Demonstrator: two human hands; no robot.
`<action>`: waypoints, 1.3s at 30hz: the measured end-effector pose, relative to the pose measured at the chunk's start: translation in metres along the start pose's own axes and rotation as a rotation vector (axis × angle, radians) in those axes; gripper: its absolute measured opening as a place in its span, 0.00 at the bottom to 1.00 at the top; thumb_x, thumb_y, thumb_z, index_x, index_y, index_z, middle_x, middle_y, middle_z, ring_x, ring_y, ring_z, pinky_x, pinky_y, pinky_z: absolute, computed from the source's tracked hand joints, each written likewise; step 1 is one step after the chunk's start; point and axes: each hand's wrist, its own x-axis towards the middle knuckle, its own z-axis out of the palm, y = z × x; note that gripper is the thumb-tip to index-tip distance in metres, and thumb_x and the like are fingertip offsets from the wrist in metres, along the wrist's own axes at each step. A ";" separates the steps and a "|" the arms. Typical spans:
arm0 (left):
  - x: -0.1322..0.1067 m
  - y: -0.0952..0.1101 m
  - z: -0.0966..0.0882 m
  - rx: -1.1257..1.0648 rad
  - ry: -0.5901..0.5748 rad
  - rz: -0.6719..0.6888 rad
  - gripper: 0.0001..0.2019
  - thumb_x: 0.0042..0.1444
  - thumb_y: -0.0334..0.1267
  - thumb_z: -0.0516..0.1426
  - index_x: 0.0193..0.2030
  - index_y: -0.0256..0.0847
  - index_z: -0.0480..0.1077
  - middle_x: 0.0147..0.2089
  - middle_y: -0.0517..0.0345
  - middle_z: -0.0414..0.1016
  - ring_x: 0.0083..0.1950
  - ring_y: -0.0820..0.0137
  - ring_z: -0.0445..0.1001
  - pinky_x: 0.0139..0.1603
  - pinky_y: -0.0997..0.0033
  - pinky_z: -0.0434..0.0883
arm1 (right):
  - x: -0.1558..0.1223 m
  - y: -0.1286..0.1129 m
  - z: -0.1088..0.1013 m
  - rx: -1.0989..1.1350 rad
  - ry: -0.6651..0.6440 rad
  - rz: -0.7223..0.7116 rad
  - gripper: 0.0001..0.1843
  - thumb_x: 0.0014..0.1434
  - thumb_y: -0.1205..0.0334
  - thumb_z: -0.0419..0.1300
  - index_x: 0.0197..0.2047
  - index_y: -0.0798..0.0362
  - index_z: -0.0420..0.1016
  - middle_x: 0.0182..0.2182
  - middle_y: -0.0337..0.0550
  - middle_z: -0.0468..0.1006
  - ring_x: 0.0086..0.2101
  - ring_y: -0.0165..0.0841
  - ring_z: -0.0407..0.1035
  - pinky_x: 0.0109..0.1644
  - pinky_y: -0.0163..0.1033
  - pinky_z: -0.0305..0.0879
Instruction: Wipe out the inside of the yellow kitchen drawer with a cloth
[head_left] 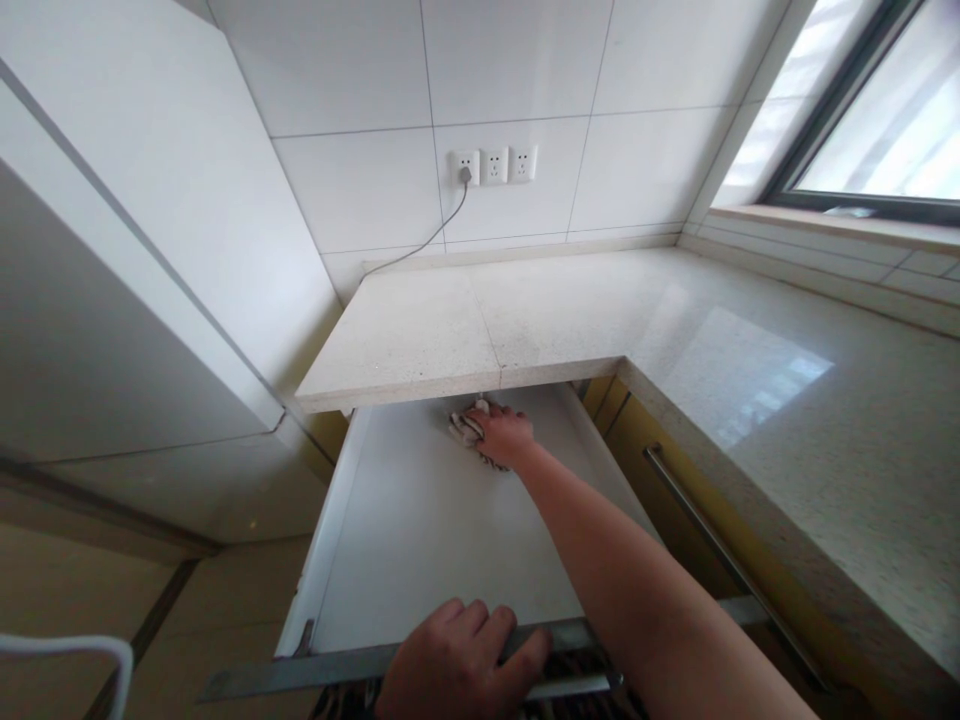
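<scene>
A white drawer (390,540) stands pulled out from under a speckled stone countertop (540,310). My right hand (504,434) reaches deep into the drawer and is closed on a crumpled striped cloth (465,426) pressed against the drawer's floor near its back. My left hand (461,665) grips the drawer's front edge (300,672), fingers curled over the metal rim.
A white cabinet (112,300) rises at the left. The tiled wall holds a row of sockets (493,165) with one grey cable plugged in. A yellow cabinet front with a metal bar handle (720,550) sits to the right. A window (885,120) is at the upper right.
</scene>
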 end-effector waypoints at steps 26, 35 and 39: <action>0.003 -0.002 0.000 0.000 0.019 0.010 0.12 0.65 0.34 0.51 0.53 0.46 0.69 0.31 0.60 0.69 0.24 0.65 0.67 0.21 0.63 0.57 | -0.004 0.040 -0.013 0.017 -0.076 0.218 0.34 0.61 0.47 0.54 0.70 0.39 0.60 0.57 0.59 0.68 0.53 0.55 0.66 0.49 0.59 0.63; -0.001 -0.001 0.001 -0.015 -0.025 0.002 0.14 0.60 0.36 0.58 0.53 0.46 0.69 0.32 0.61 0.69 0.25 0.64 0.67 0.22 0.62 0.58 | -0.009 -0.034 -0.002 0.041 -0.094 -0.233 0.36 0.54 0.43 0.59 0.66 0.29 0.62 0.58 0.47 0.69 0.54 0.52 0.66 0.53 0.61 0.63; -0.001 -0.001 0.001 -0.023 -0.027 -0.001 0.14 0.60 0.37 0.58 0.53 0.46 0.69 0.32 0.60 0.70 0.25 0.64 0.68 0.22 0.62 0.58 | -0.013 -0.066 0.001 0.062 -0.154 -0.506 0.36 0.54 0.41 0.58 0.67 0.29 0.61 0.58 0.46 0.69 0.53 0.53 0.67 0.51 0.63 0.64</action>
